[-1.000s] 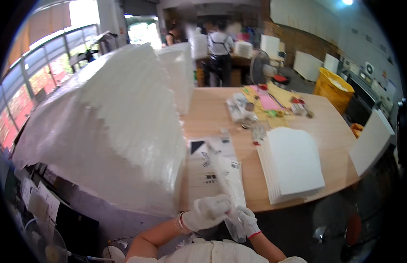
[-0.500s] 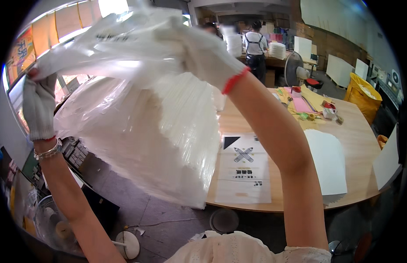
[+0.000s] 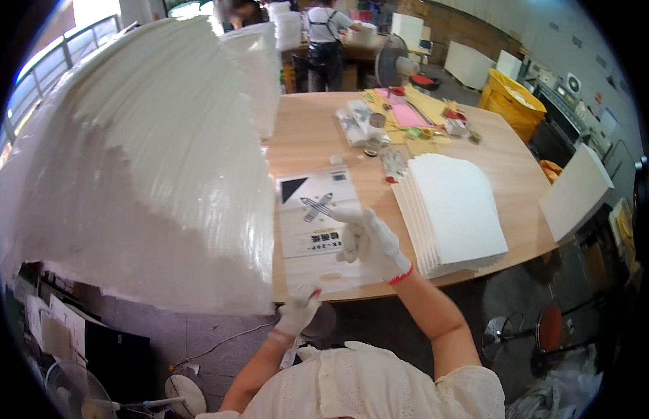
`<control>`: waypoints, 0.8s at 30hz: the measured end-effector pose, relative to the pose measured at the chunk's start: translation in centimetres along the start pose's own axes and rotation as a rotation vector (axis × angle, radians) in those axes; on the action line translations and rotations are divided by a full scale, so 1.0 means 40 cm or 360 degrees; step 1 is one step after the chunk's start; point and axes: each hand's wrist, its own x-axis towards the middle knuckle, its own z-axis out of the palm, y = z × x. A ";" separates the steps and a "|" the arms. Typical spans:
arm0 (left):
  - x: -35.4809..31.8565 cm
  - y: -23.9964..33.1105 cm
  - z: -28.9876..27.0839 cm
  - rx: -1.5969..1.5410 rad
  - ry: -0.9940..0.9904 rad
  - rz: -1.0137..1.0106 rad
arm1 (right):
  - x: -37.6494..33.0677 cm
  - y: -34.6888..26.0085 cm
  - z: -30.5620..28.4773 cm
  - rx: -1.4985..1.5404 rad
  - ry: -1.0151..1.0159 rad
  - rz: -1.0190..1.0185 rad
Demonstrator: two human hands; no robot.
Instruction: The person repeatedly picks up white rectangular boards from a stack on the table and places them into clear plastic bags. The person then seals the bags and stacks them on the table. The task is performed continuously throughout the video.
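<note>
Half a second ago both gloved hands were raised high over the plastic-covered heap [image 3: 171, 174], stretching a clear plastic packet between them; now they are down by the near edge of the table [image 3: 307, 126], and that packet is out of them. The view has shifted too, so the stack of white sheets [image 3: 457, 209], largely hidden behind the right arm then, lies in full sight. Left of that stack, between it and the heap, the printed bag [image 3: 303, 241] lies flat on the table, as it did before. It is thin, whitish and translucent, with a dark triangle at its far left corner, two crossed pencils in the middle, dark lettering below them and a slot-shaped hole toward the near edge. The right hand [image 3: 370, 244] is just left of the stack, over the bag, partly spread, one finger reaching out and the lower ones bent, with nothing seen in its grasp; whether it touches the bag cannot be told. The left hand [image 3: 299, 311], farther left of the stack and nearer the person, is by the bag's near edge, its fingers bent and blurred; whether they pinch anything cannot be told.
</note>
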 end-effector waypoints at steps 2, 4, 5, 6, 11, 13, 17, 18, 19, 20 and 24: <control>0.057 -0.058 0.111 0.0298 0.0030 -0.0070 | -0.112 0.125 -0.093 0.0337 0.0707 0.0258; 0.118 -0.111 0.176 0.0869 0.0170 0.0148 | -0.231 0.216 -0.146 0.0440 0.1087 0.0483; 0.136 -0.137 0.188 0.0767 0.0048 0.0142 | -0.289 0.253 -0.161 0.0517 0.1177 0.0607; 0.155 -0.171 0.183 0.0667 -0.0072 0.0138 | -0.334 0.286 -0.163 0.0487 0.1273 0.0704; 0.243 -0.162 0.121 0.0466 -0.0715 -0.0113 | -0.329 0.437 -0.215 0.0610 0.1008 0.0980; 0.241 -0.156 0.091 0.0423 -0.0577 0.0030 | -0.187 0.434 -0.137 0.0199 0.1138 0.0783; 0.277 -0.066 0.085 0.0433 -0.0334 -0.0164 | -0.051 0.471 -0.280 -0.1242 0.1132 0.0652; 0.304 -0.095 0.081 -0.0162 -0.0144 -0.0353 | -0.031 0.442 -0.286 -0.1545 0.1075 0.0578; 0.330 -0.161 0.069 -0.0748 0.0054 -0.0545 | -0.041 0.415 -0.275 -0.1915 0.1099 0.0509; 0.341 -0.201 0.065 -0.1353 0.0255 -0.0736 | -0.082 0.368 -0.264 -0.2296 0.1118 0.0448; 0.401 -0.056 0.059 -0.0999 0.0052 -0.0764 | -0.063 0.359 -0.284 -0.2488 0.0701 -0.0684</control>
